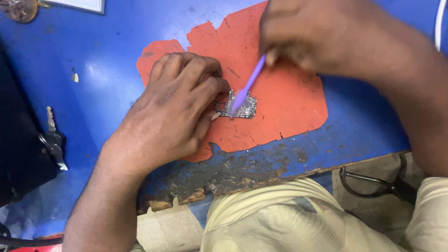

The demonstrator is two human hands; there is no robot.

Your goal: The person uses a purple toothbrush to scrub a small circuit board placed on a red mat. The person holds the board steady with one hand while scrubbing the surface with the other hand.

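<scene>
Nearest, at the worn front edge of the blue worktop (107, 60), the left hand (172, 109) lies curled on a torn orange mat (289, 102), its fingertips pressing the left end of a small circuit board (238, 106) and pinning it flat. The board sits near the middle of the mat, just right of that hand. Farther back, the right hand (317, 35) pinches a purple tool (247, 86), slanted down so its tip touches the board. A key (52, 135) lies by the left edge.
</scene>
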